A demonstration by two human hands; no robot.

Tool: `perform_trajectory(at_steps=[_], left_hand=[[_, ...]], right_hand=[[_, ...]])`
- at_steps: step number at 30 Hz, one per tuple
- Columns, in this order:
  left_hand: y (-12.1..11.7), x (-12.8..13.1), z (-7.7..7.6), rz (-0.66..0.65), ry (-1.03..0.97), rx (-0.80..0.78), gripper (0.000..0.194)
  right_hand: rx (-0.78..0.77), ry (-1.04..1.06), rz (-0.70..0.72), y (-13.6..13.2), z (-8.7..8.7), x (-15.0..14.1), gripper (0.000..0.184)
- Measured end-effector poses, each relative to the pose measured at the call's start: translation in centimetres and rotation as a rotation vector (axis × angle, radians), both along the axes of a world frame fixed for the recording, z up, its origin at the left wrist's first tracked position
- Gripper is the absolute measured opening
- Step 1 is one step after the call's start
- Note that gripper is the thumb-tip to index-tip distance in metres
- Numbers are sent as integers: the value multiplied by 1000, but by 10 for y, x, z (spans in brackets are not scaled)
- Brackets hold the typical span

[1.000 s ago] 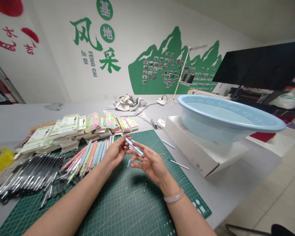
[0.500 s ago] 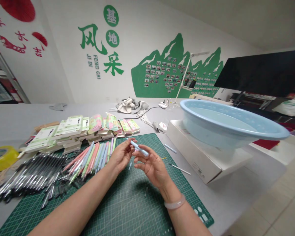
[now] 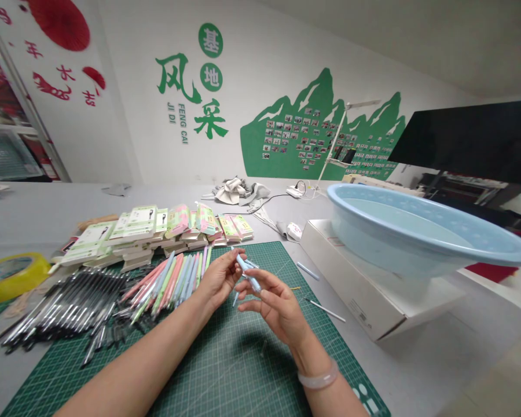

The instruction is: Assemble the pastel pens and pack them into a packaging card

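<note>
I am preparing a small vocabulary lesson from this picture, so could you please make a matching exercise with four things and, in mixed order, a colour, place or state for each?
Things
1. Basin
2. Left hand and right hand
3. Roll of tape
4. Cutting mat

Descriptions
A. Green, with grid lines
B. On top of a white box
C. Yellow
D. Holding a light-blue pen

Right pairs: 1-B, 2-D, 3-C, 4-A

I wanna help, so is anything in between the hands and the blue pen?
Nothing visible is: the left hand and right hand both hold the light-blue pen directly, above the green cutting mat.
</note>
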State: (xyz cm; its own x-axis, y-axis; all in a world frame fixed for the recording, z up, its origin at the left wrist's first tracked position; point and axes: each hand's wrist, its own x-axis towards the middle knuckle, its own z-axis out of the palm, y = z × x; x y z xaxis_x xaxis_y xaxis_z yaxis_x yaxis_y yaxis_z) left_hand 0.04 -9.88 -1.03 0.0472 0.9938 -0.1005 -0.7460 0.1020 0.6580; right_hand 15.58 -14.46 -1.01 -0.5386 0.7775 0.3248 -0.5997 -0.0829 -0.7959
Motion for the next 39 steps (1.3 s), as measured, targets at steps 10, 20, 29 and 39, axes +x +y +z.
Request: perform_trajectory(at_steps=[10, 20, 29, 39], left_hand=[[-3, 0, -2, -53, 4, -33, 17], [-2, 2, -5, -46, -7, -3, 13], [-2, -3, -5, -48, 46, 18, 21], [-2, -11, 7, -14, 251, 177, 25]], right_hand=[[19, -28, -50, -2, 2, 0, 41], [27, -9, -136, 1, -5, -2, 29], [27, -75, -14, -1, -2, -3, 36], [-99, -154, -73, 10, -18, -10, 28]])
